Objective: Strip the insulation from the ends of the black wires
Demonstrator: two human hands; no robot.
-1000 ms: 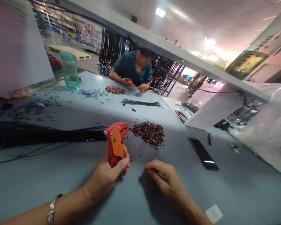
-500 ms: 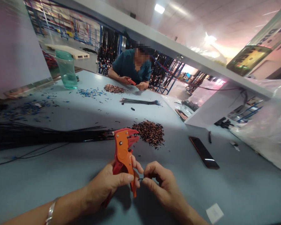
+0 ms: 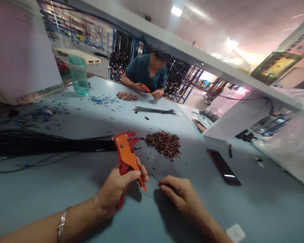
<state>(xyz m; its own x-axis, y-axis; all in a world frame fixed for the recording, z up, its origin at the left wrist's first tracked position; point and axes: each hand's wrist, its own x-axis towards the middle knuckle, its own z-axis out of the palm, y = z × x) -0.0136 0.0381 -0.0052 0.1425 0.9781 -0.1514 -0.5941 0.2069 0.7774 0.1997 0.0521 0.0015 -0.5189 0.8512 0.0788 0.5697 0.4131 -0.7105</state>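
Observation:
My left hand [image 3: 116, 189] is wrapped round an orange and red wire stripper [image 3: 127, 155], its jaws pointing up and away. Between finger and thumb, my right hand [image 3: 178, 194] pinches a thin black wire [image 3: 155, 177], which runs left to the fingers of my left hand. Just beyond the tool's jaws lies a pile of short black and copper pieces [image 3: 164, 145]. A thick bundle of black wires [image 3: 53, 145] stretches from the left edge up to the tool.
Across the table [image 3: 131, 219], a person [image 3: 144, 74] holds a red tool. A green bottle [image 3: 79, 79], blue scraps [image 3: 42, 114], and a smaller wire bundle [image 3: 154, 110] lie beyond. At right are a phone [image 3: 224, 167] and a white paper square [image 3: 235, 233].
The tool in my left hand has moved left and slightly up. My right hand has drawn apart from the left, and more of the black wire shows between them.

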